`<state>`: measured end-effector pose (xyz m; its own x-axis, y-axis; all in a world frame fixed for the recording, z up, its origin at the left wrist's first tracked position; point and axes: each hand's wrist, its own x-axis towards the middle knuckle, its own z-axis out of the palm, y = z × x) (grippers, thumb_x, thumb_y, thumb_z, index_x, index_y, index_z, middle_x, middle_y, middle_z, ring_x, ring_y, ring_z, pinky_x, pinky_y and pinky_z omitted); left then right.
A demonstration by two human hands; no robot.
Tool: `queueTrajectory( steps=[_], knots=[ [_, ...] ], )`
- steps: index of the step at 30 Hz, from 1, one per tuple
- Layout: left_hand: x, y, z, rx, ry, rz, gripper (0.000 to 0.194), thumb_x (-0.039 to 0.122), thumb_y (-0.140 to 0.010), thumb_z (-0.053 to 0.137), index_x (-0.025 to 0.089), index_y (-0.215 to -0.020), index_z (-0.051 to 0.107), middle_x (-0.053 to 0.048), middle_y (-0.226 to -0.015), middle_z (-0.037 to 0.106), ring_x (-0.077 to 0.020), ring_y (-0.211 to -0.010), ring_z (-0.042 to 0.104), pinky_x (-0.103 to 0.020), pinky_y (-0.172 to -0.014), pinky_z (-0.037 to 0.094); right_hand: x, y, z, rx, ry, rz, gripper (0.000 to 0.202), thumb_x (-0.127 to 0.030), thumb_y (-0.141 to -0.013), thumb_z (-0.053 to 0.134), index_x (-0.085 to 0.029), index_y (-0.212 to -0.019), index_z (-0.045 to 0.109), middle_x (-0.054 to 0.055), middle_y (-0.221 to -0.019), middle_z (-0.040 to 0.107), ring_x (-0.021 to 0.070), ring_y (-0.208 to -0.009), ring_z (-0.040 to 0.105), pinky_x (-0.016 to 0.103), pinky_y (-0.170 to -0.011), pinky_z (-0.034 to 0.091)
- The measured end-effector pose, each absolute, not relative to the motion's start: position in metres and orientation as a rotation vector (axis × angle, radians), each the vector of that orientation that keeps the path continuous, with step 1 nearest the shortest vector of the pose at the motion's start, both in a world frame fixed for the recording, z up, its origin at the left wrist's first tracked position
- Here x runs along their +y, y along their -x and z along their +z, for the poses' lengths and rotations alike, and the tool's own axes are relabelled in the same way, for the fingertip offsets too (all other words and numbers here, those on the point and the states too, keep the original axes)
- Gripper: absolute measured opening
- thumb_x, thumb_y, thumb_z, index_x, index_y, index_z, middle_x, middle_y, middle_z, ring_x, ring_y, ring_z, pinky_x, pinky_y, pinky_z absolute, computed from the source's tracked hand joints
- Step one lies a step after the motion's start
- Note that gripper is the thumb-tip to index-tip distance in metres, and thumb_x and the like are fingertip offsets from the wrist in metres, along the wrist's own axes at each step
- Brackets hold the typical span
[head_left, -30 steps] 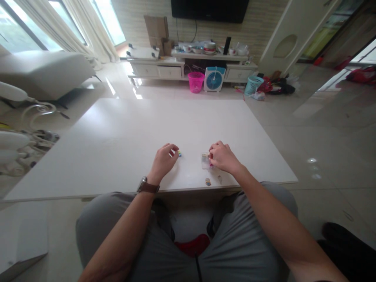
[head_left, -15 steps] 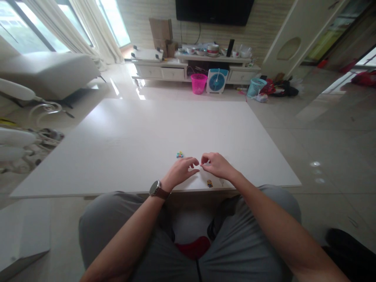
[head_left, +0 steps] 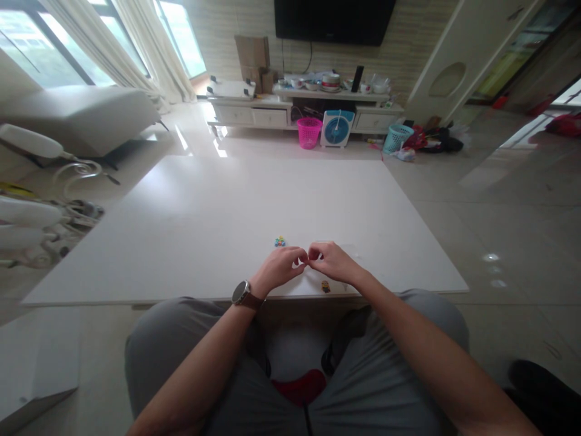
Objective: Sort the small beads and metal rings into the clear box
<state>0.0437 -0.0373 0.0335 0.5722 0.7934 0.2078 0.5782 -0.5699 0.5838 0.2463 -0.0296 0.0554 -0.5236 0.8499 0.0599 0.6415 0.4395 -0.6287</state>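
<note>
Two bare hands meet fingertip to fingertip, or nearly so, above the near part of the white table in the head view. The left hand is curled, thumb and fingers drawn close together. The right hand is curled likewise, from the opposite side. Any part between the fingertips is too small to identify; whether either hand grips one cannot be told.

The multicolored cluster lies on the table just beyond the left hand, not touching it. The yellow-and-dark figure lies near the table's front edge, on the near side of the right hand. A small pale item is located to its right. A faint transparent object, outline unclear, is partly hidden by the right hand.
</note>
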Motion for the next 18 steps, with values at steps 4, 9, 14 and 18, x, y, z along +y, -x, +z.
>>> queueTrajectory(
  steps=[4, 9, 14, 18],
  knots=[
    [-0.027, -0.024, 0.035, 1.265, -2.326, 0.572, 0.012, 0.016, -0.082, 0.057, 0.020, -0.087, 0.066, -0.002, -0.084, 0.069, -0.0150, -0.072, 0.062, -0.026, -0.070, 0.046, -0.029, -0.247, 0.055, -2.446, 1.321, 0.590, 0.008, -0.025, -0.087, 0.061, -0.018, -0.085, 0.065, 0.003, -0.084, 0.069, 0.0154, -0.080, 0.060, 0.026, -0.074, 0.041],
    [-0.017, -0.002, 0.033, 1.580, -2.249, 0.467, 0.013, 0.021, -0.082, 0.056, 0.020, -0.086, 0.069, -0.004, -0.085, 0.072, -0.0176, -0.072, 0.063, -0.028, -0.070, 0.045, -0.031, -0.249, 0.054, -2.552, 1.361, 0.469, 0.009, -0.025, -0.088, 0.060, -0.019, -0.086, 0.066, 0.005, -0.089, 0.069, 0.0179, -0.087, 0.060, 0.027, -0.077, 0.040],
    [-0.016, 0.002, 0.031, 1.741, -2.157, 0.328, 0.013, 0.022, -0.080, 0.058, 0.020, -0.084, 0.070, -0.006, -0.085, 0.072, -0.0194, -0.076, 0.063, -0.029, -0.069, 0.045, -0.029, -0.253, 0.058, -2.569, 1.391, 0.431, 0.009, -0.024, -0.088, 0.058, -0.020, -0.087, 0.066, 0.005, -0.091, 0.069, 0.0182, -0.089, 0.060, 0.027, -0.078, 0.040],
    [-0.015, 0.001, 0.029, 1.746, -2.145, 0.311, 0.013, 0.022, -0.081, 0.057, 0.020, -0.084, 0.069, -0.005, -0.086, 0.072, -0.0190, -0.077, 0.063, -0.028, -0.069, 0.044, -0.024, -0.260, 0.064, -2.533, 1.453, 0.422, 0.010, -0.024, -0.088, 0.057, -0.020, -0.087, 0.066, 0.005, -0.093, 0.070, 0.0182, -0.091, 0.060, 0.027, -0.079, 0.040]
  ],
)
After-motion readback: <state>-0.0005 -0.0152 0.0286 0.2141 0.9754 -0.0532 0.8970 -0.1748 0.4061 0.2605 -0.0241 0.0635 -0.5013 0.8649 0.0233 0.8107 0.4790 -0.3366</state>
